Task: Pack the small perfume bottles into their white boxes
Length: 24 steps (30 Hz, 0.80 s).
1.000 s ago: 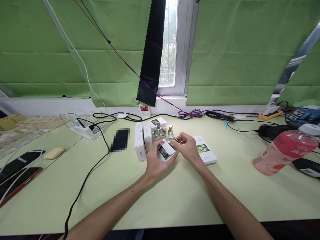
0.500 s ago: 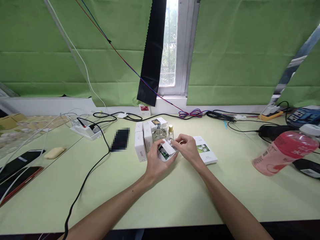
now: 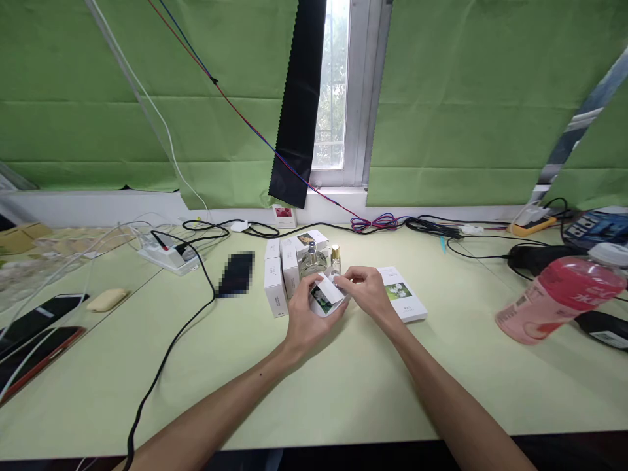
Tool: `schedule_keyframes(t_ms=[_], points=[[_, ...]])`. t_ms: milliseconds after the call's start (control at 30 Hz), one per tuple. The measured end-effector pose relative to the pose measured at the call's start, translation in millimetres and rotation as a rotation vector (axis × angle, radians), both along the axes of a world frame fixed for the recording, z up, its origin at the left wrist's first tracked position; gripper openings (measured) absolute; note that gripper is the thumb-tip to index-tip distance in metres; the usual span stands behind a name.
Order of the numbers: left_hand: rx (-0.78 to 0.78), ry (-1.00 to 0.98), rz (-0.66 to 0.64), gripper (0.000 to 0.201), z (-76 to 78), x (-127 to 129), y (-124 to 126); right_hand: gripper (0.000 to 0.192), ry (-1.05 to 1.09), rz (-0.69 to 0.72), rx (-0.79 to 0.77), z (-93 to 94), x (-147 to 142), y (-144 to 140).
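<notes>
My left hand [image 3: 309, 317] is wrapped round a small white box [image 3: 328, 297] with a dark green plant picture on its side. The thumb and fingers of my right hand [image 3: 366, 288] are pinched at the top of that box, by its raised white flap; a small shiny thing shows at the fingertips, too small to name. Just behind the box stand a clear glass bottle with a silver cap [image 3: 312, 258] and a slim bottle with a gold cap [image 3: 335, 258]. Several white boxes [image 3: 276, 288] stand to the left of them. A flat white box with a flower picture [image 3: 402, 297] lies beside my right hand.
A pink drink bottle [image 3: 559, 297] leans at the right. Phones [image 3: 39, 314] and a cream-coloured case [image 3: 106, 299] lie at the left, near a white power strip [image 3: 171, 258]. A black cable [image 3: 169, 353] crosses the table's left side; more cables run along the back.
Almost nothing differs. My right hand has shifted very slightly at the top of the box; my left hand and the box stay in place.
</notes>
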<state>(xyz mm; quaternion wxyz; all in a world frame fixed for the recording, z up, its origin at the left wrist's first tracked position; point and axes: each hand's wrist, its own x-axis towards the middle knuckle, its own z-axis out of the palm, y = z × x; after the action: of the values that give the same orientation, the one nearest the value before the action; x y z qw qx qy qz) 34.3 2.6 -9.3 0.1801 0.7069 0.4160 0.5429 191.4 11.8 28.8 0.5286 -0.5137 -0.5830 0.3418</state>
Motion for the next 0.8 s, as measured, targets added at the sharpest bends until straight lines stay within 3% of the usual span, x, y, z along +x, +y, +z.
schedule_keyframes(t_ms=[800], points=[[0.015, -0.004, 0.0, 0.055, 0.2, 0.2, 0.2, 0.027, -0.163, 0.043, 0.057, -2.0, 2.0, 3.4]])
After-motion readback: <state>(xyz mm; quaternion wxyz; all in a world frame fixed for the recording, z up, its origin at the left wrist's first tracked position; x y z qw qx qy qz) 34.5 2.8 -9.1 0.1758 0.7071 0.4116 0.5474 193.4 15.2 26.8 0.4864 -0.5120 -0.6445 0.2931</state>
